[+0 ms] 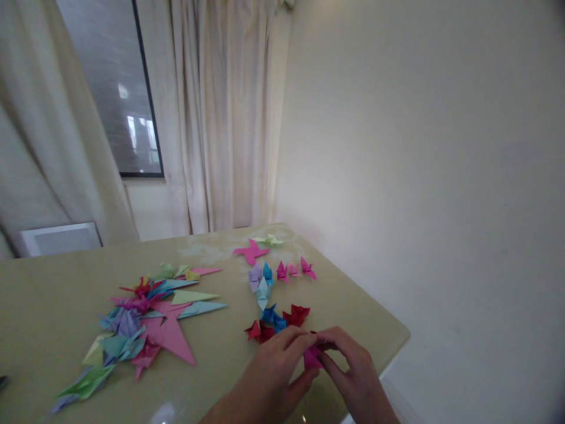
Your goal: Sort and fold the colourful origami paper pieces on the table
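Note:
A small magenta origami piece (312, 357) is pinched between my two hands near the table's front right. My left hand (278, 368) is closed on its left side, and my right hand (353, 368) is closed on its right side. Fingers cover part of the folded paper, so its full shape is hidden. Just beyond my fingertips lie a dark red folded piece (296, 315), a blue one (274, 318) and a red one (259, 332). Past these, a light blue piece (263, 292) sits beside a lilac one (255, 277).
A heap of colourful folded paper (165, 333) spreads over the left of the glossy table (212, 383). Small pink pieces (282, 271) and a pink star-like one (251, 252) lie farther back. A wall (419, 176) borders the right side; curtains (229, 118) hang behind.

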The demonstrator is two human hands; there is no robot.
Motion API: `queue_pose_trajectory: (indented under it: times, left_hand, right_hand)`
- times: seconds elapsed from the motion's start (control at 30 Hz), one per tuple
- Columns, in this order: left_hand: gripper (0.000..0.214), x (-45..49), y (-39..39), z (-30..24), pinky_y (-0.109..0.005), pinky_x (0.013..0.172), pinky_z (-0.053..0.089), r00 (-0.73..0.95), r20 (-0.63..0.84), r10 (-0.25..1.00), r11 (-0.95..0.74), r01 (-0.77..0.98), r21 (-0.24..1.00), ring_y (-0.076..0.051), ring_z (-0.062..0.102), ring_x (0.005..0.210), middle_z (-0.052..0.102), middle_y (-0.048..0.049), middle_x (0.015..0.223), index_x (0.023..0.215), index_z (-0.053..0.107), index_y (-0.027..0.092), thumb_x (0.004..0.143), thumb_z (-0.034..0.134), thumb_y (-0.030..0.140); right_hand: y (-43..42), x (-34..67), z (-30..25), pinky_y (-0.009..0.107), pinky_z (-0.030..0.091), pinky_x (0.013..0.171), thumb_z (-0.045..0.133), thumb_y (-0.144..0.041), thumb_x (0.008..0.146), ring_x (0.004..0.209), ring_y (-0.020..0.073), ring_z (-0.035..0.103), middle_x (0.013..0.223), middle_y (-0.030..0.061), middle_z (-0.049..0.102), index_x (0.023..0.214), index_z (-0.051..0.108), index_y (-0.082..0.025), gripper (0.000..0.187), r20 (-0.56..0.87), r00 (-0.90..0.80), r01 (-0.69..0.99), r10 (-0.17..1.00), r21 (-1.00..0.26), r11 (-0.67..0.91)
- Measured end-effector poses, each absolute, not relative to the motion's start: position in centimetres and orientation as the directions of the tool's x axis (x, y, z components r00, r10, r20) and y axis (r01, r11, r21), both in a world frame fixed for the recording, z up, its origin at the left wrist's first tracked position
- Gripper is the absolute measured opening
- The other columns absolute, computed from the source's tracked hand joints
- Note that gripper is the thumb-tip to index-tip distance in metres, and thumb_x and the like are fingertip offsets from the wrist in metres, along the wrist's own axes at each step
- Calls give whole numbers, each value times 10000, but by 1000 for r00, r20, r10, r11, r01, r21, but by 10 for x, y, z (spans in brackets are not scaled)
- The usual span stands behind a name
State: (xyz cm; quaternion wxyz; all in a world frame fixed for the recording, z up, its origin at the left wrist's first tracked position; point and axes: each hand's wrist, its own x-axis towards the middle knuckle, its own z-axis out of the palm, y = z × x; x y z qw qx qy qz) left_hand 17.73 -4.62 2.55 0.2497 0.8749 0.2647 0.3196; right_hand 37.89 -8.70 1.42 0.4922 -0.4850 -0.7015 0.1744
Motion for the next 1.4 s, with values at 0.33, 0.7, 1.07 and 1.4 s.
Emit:
queue_pose_trajectory:
  times: [0.33,0.7,1.07,1.4]
  left_hand:
    - [261,201,-50,-23,-321,943,586,495,282,822,-540,519,663,-216,716,1051,720,-95,1167,1186,692,255,1055,470,218]
    - [402,206,-31,-30,-320,1010,574,454,122,883,-463,794,395,-222,711,1177,673,-122,1329,1276,666,228,1030,387,76]
    - [282,159,-29,-10,-352,928,590,474,240,847,-524,818,237,-238,720,1056,720,-107,1178,1153,686,227,1055,424,195]
    - [459,-43,5,14,-538,1021,517,0,399,917,-76,982,175,-390,677,1132,746,-178,1210,1183,697,144,1033,304,329]
  right_hand:
    - [-26,425,-11,413,612,940,535,-153,969,992,245,716,1083,84,705,1274,670,-255,348,563,-62,573,824,-656,491]
    - [72,387,16,395,515,1035,559,71,887,1174,263,633,1300,143,626,1370,658,-207,566,292,-542,762,788,-226,607]
    - [73,397,19,365,490,1043,513,-80,1016,1163,244,652,1256,126,680,1213,709,-188,299,340,-418,792,842,-317,522]
    - [73,400,-2,410,546,932,543,-192,987,1003,287,724,1065,112,792,1104,786,-181,271,232,-425,756,875,-441,484]
